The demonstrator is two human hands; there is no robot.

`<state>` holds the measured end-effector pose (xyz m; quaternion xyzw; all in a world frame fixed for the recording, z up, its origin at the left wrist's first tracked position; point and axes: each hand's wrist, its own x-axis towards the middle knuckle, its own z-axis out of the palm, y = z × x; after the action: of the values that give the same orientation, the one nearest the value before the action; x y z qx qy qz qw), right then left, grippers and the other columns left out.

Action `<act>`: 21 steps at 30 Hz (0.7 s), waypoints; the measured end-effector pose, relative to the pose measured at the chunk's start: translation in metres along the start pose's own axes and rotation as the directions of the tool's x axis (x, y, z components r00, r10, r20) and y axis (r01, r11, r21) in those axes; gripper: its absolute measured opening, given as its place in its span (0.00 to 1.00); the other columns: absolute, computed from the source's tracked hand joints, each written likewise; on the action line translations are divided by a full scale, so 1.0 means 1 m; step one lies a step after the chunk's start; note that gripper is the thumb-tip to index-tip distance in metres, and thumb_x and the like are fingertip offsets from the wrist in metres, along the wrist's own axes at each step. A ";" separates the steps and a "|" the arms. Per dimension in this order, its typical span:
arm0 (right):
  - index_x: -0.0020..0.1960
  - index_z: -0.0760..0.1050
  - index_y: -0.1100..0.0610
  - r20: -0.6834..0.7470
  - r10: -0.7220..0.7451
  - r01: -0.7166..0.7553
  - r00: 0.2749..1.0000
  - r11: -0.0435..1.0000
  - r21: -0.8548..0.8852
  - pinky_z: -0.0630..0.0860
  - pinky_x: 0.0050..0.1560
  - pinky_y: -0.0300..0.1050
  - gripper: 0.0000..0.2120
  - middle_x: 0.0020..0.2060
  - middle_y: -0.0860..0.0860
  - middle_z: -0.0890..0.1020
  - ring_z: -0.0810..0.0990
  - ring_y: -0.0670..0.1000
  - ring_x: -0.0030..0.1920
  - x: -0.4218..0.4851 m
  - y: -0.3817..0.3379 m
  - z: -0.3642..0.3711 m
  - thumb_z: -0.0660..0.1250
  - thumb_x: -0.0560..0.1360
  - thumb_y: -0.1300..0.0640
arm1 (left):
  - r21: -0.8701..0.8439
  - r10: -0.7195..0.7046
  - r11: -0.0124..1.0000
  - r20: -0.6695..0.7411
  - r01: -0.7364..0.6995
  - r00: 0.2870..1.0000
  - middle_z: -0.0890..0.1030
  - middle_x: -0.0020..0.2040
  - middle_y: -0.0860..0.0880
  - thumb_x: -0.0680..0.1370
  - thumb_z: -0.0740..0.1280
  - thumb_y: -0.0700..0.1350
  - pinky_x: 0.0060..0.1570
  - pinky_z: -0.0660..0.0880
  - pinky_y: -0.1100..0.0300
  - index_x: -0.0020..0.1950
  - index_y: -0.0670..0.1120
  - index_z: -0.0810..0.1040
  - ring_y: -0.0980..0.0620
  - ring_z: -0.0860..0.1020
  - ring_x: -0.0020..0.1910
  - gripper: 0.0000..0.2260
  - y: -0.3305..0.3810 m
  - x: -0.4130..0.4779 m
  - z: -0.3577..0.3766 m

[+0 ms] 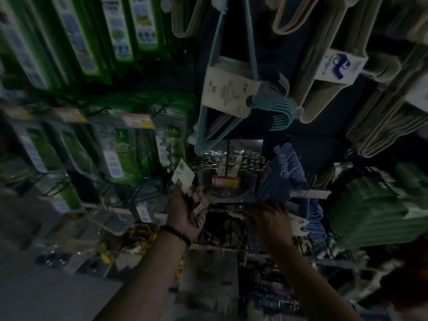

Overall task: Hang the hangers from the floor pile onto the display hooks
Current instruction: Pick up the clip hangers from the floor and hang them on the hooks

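Dim, blurred view of a shop display wall. Landmark: the red-and-yellow price tag at the centre.

Just left of the tag, left hand raised palm-up, grip curled shut around a small carded pack with metal clips or hooks beneath the white card; probably held upright so the card's top hole can meet a display hook. Exact contents too blurred to name.

Below and right of the tag, right hand reaching flat onto the edge of a clear packet hanging behind the tag; fingers pressed against it, likely steadying or parting stock to free a hook. Grip closed or merely resting: cannot tell.

Above the tag, teal hangers already hung in a banded bundle; right of it, blue hangers; further right, green hangers. Floor pile not in view.
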<state>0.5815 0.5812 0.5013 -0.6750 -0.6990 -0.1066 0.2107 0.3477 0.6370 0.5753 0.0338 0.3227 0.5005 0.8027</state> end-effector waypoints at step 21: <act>0.50 0.86 0.48 -0.086 -0.172 0.173 0.981 0.985 0.008 0.76 0.58 0.57 0.06 0.49 0.48 0.84 0.81 0.59 0.54 0.112 0.024 0.056 0.76 0.74 0.52 | -0.030 0.104 0.994 0.127 -0.101 0.986 0.68 0.80 0.35 0.87 0.56 0.58 0.25 0.80 0.63 0.77 0.45 0.73 0.51 0.86 0.30 0.25 -0.009 -0.009 0.057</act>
<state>0.5966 0.7078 0.4971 -0.6051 -0.7460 -0.1476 0.2357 0.3832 0.6407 0.6209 0.0728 0.2621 0.5415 0.7954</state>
